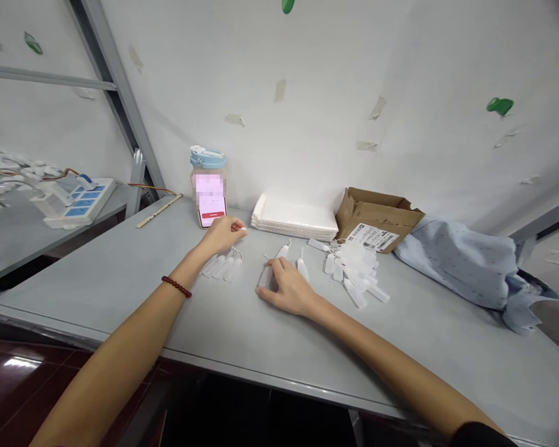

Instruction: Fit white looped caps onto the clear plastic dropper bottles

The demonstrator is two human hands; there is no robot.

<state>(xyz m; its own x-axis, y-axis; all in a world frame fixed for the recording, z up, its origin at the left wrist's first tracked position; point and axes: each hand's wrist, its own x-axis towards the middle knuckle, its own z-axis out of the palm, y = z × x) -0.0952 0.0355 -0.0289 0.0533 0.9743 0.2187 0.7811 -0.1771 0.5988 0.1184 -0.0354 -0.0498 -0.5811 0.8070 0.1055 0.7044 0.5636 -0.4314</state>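
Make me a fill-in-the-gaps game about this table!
The wrist behind the left hand wears a bracelet of ____ beads. The right hand holds a small plastic ____ on the table. The phone leans against a jar with a ____ lid.
Missing words: red, bottle, blue.

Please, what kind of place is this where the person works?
Probably a small packing or assembly workshop. A plain grey worktable stands against a white wall; on it lie a heap of small translucent plastic bottles, a stack of flat white sheets and an open brown cardboard box with a printed label.
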